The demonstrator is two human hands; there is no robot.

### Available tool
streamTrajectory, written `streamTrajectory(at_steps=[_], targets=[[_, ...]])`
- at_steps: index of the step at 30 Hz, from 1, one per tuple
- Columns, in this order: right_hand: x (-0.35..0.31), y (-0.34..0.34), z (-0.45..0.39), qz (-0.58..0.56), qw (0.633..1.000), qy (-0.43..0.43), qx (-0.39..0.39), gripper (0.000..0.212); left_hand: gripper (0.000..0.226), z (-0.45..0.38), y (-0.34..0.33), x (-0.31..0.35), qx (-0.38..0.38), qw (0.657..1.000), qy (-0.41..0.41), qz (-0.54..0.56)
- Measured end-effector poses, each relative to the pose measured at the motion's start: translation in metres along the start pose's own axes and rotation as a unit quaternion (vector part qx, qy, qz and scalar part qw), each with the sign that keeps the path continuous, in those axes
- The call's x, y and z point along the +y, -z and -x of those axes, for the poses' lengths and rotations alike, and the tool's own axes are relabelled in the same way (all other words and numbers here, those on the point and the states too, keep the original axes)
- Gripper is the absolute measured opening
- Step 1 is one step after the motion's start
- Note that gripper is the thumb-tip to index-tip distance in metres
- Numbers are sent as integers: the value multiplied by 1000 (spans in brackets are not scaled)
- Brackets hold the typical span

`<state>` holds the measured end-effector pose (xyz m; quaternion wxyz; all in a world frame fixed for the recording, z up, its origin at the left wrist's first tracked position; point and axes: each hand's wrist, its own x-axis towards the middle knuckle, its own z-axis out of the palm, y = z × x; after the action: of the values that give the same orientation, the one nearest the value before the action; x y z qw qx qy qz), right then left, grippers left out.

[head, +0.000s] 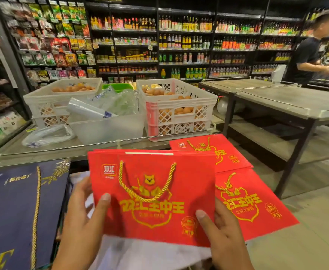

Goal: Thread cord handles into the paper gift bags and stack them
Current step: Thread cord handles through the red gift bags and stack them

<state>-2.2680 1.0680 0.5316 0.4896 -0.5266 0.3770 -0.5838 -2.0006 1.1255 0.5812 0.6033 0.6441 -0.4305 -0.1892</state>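
I hold a flat red paper gift bag [191, 176] upright in front of me, printed with gold characters and a cartoon animal. A gold twisted cord handle [147, 197] hangs in a loop across its front. My left hand [85, 213] pinches the bag's lower left edge, thumb on the front. My right hand [221, 232] pinches the lower right corner the same way. Behind it to the right lie two more red bags [255, 209], overlapping, each with a gold cord showing.
A dark blue gift bag [11, 207] with a gold cord lies at the left. On the counter beyond stand white crates of eggs [179, 108], a clear tub [109, 129] with plastic bag rolls, and grey display tables [288, 102]. A person [313, 51] stands at far right.
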Motion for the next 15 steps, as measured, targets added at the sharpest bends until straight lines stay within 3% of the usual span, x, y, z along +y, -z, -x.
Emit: streamTrajectory(at_steps=[3, 6, 9, 12, 15], targets=[[-6, 6, 4, 19, 1000, -17, -12, 32, 49, 4, -1, -18, -25, 996, 75, -36], [-6, 14, 6, 28, 999, -39, -12, 35, 14, 14, -8, -20, -34, 991, 128, 14], [-8, 25, 4, 62, 998, -30, -1, 27, 41, 21, -18, -26, -56, 985, 163, 32], [-15, 42, 1, 108, 994, -11, -15, 17, 17, 27, -31, -22, -97, 979, 171, 54], [-23, 70, -11, 174, 984, 17, 27, 6, 7, 29, -49, -13, -126, 979, 156, 27]])
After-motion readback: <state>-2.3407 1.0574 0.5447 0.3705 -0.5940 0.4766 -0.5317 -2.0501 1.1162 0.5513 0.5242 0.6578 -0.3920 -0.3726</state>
